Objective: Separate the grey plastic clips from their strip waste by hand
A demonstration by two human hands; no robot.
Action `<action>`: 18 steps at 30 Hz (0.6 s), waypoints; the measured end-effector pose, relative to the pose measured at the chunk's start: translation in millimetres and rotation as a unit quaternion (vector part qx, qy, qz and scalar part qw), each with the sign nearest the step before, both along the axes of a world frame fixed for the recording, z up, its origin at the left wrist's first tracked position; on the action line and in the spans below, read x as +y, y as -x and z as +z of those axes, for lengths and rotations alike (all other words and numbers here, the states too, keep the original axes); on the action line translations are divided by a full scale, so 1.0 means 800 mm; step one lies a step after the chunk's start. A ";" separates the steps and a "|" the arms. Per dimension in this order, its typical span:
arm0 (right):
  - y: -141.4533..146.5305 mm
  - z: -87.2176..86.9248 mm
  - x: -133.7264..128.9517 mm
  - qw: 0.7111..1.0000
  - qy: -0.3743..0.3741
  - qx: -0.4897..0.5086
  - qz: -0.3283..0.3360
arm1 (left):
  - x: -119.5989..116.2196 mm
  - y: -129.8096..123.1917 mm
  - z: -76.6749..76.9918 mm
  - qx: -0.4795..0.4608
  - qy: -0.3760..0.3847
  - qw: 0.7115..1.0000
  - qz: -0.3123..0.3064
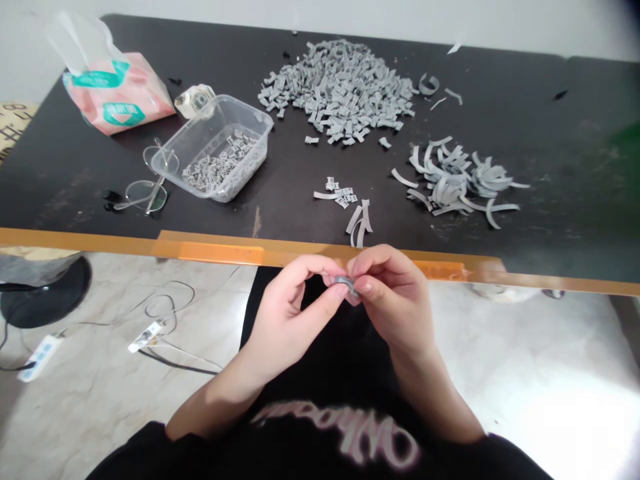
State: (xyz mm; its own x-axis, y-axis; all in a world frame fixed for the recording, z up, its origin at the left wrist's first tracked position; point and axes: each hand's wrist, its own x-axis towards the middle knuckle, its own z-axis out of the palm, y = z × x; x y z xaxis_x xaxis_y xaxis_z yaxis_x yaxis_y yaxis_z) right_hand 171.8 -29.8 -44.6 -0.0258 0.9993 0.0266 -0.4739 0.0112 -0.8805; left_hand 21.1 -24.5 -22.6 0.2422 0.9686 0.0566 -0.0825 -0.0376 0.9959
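Observation:
Just off the table's front edge, my left hand [293, 307] and my right hand [395, 293] meet and pinch a small grey strip [346, 285] between thumbs and fingertips. Fingers partly cover the strip, so its full shape is hidden. On the table beyond them lie a few loose grey strips [361, 223] and a little cluster of small grey clips [344, 196]. To the right sits a tangled heap of curved grey strips [450, 183]. Further back rises a large pile of short grey pieces [345, 87].
A clear plastic tub [163, 163] with small grey clips in it stands left of centre. Near it are eyeglasses [145, 195], a tape roll [196, 101] and a pink tissue pack [150, 87]. Orange tape [220, 252] lines the table edge. Power strips [41, 358] and cables lie on the floor.

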 end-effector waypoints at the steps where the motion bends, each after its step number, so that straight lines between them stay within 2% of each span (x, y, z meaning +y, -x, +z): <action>1: -0.003 -0.001 0.001 1.000 -0.002 -0.008 0.017 | 0.001 0.001 0.000 -0.009 0.009 1.000 0.006; 4: -0.011 -0.001 0.002 0.998 0.001 -0.043 0.038 | 0.004 0.003 -0.002 -0.007 0.015 1.000 0.022; 11: -0.014 0.002 0.002 0.996 0.017 -0.092 0.002 | 0.007 0.003 -0.002 0.051 0.035 0.998 0.013; 18: -0.011 0.004 0.003 0.990 0.039 -0.132 -0.025 | 0.003 0.003 -0.002 0.087 0.038 0.995 0.040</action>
